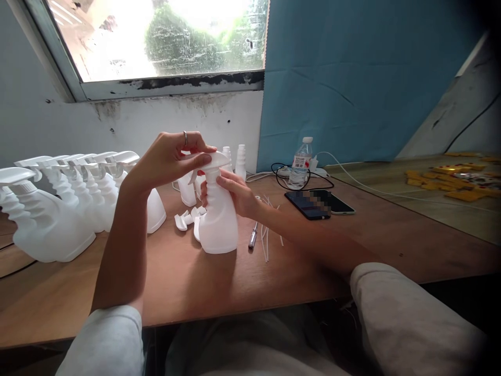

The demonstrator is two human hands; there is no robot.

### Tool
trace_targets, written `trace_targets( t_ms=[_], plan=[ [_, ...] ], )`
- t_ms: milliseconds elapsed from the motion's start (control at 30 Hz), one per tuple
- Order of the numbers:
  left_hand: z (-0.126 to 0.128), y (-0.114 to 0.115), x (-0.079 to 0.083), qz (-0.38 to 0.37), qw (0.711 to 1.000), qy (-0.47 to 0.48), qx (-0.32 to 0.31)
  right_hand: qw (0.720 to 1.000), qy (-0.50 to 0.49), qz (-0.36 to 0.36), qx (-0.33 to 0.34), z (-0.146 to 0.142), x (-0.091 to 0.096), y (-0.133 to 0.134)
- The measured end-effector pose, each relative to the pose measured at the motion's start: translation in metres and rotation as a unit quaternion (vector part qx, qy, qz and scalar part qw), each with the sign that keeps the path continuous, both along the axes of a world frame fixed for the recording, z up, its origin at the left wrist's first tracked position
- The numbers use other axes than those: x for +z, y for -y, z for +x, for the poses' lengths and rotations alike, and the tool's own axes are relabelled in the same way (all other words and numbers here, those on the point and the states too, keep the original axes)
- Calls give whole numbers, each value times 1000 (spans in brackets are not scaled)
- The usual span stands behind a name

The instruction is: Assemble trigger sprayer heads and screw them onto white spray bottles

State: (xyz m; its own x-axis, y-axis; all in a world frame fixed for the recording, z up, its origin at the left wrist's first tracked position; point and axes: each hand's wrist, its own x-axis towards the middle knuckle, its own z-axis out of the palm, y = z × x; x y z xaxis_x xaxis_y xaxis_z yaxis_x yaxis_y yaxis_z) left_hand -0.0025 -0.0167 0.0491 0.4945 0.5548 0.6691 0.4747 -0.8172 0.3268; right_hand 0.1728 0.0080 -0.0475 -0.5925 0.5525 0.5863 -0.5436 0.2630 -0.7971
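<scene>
A white plastic spray bottle (218, 224) stands upright on the brown wooden table (188, 282). My left hand (170, 156), a ring on one finger, is closed over the white trigger head (214, 159) on top of the bottle. My right hand (235, 192) grips the bottle's ribbed neck from the right side. Loose white trigger parts (188, 218) lie just left of the bottle's base. A small screwdriver (253, 236) and thin white dip tubes (266, 235) lie to its right.
A row of several finished white spray bottles (62, 209) lines the table's left side. Bare bottles (240, 161) stand by the wall. A phone (319, 202), a water bottle (300, 164) and cables lie right of centre. Yellow pieces (450, 180) lie far right.
</scene>
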Motion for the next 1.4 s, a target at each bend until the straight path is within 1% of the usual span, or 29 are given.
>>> trace_targets(
  t_ms=[233,400,600,767,900,1067,1200,1300,1400],
  plan=[
    [2,-1,-2,27,999,3,31,1000,-7,-6,-7,-1,-1,-3],
    [4,-3,-3,23,999,6,22,999,-13,-5,-48,-4,-1,-1],
    [5,-4,-4,35,999,8,35,999,-7,-19,-48,-5,0,4],
    [5,-4,-5,41,999,-1,31,999,-5,-9,-51,-5,0,5],
    [5,-3,-5,30,999,-3,30,997,0,0,-72,-6,1,5],
    [6,-3,-4,19,1000,3,18,999,-17,-3,-37,-7,3,5],
    [5,-2,-3,7,1000,-3,11,998,0,9,-60,-9,5,6],
    [5,0,-2,3,1000,-8,13,999,5,0,-41,-9,7,7],
    [6,3,-2,4,1000,-4,2,998,23,-10,-62,-9,7,8]
  ],
)
